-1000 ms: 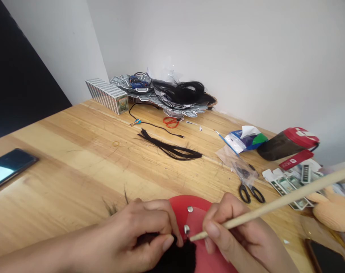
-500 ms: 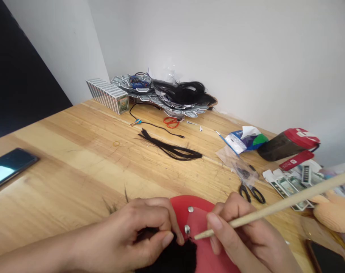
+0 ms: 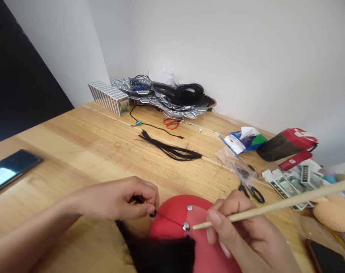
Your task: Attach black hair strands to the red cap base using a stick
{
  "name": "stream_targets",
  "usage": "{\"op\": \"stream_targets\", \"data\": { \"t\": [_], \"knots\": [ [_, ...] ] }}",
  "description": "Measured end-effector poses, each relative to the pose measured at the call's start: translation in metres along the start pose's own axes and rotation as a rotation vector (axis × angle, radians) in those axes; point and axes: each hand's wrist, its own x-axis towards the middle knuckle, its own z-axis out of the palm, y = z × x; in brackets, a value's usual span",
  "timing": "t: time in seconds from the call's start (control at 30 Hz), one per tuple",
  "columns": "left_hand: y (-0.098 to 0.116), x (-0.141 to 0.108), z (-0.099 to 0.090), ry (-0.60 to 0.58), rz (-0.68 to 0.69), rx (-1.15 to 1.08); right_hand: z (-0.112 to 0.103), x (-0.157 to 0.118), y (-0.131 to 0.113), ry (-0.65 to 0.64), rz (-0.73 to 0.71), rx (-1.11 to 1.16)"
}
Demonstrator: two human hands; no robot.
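Note:
My left hand [image 3: 135, 201] is closed on a thin strand of black hair, which runs taut from its fingertips to a silver pin [image 3: 186, 226]. That pin sits on a rounded red form [image 3: 172, 206]; a second silver pin [image 3: 189, 207] is farther up. My right hand [image 3: 240, 231] pinches a pale tapered wooden stick [image 3: 274, 203], its tip just right of the lower pin. Whether the tip carries a hook is too small to tell. A mass of black hair [image 3: 163, 254] covers the form's lower left and hangs over that side.
On the wooden table beyond lie a bundle of black hair [image 3: 169, 146], a black cable [image 3: 156, 127] and scissors [image 3: 252, 191]. A phone [image 3: 13, 170] is at the left. To the right are a red-lidded bottle [image 3: 287, 145], small boxes [image 3: 288, 187] and a plush toy [image 3: 334, 214].
My left hand has moved left and up from the lower pin, drawing the hair strand taut. The hair mass below is now uncovered. My right hand and the stick have barely shifted.

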Motion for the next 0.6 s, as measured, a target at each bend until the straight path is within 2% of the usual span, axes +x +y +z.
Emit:
{"op": "stream_targets", "data": {
  "t": [0.1,0.17,0.27,0.4,0.47,0.5,0.6],
  "knots": [
    [-0.009,-0.011,-0.018,-0.128,-0.196,-0.033,0.001,-0.001,0.0,0.026,0.048,0.037],
    [-0.019,-0.02,-0.03,-0.118,-0.276,-0.028,0.001,0.0,0.0,0.036,0.076,0.035],
    [-0.041,-0.029,-0.051,0.086,-0.331,0.051,0.001,0.002,0.0,0.018,0.07,0.025],
    [-0.066,-0.024,-0.07,0.572,-0.346,0.14,0.003,0.003,-0.002,0.093,0.011,0.04],
    [-0.066,-0.014,-0.066,0.753,-0.305,0.134,0.004,0.002,-0.003,0.169,-0.008,0.069],
    [-0.063,-0.009,-0.06,0.801,-0.271,0.117,0.004,0.001,-0.003,0.202,-0.019,0.084],
    [-0.041,0.004,-0.027,0.778,-0.141,0.028,0.0,0.001,-0.003,0.19,-0.1,0.065]
  ]
}}
